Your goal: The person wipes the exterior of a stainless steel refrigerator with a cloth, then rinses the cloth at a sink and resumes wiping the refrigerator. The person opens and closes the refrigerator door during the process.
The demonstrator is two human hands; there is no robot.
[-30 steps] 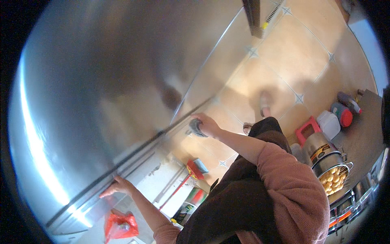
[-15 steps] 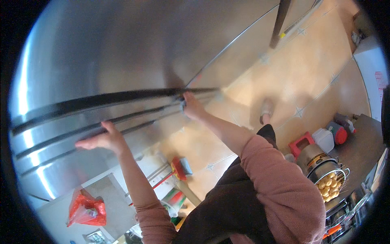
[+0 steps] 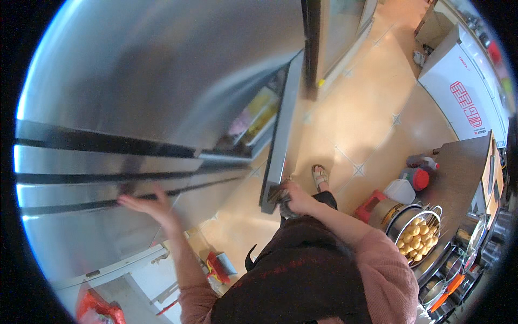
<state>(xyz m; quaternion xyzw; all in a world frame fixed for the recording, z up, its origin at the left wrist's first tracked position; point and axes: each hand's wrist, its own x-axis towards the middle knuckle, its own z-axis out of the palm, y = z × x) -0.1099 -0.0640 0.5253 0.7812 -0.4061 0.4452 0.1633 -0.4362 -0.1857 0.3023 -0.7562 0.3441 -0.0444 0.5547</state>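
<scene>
Fridge door (image 3: 281,135), toward 1 o'clock, is gripped at its edge by curled right hand (image 3: 294,198). Left hand (image 3: 152,208), 8 o'clock: fingers spread, nothing held, contact unclear. Red characters (image 3: 465,103) are printed on white box (image 3: 445,75), 2 o'clock.

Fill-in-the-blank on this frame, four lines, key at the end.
1. The right hand is at the edge of an open ____.
2. The left hand is by a steel front crossed by ____ dark strips.
3. The jar has a ____ lid.
4. The round yellow pieces are on the person's ____ side.

Missing words: door; three; red; right.
</scene>
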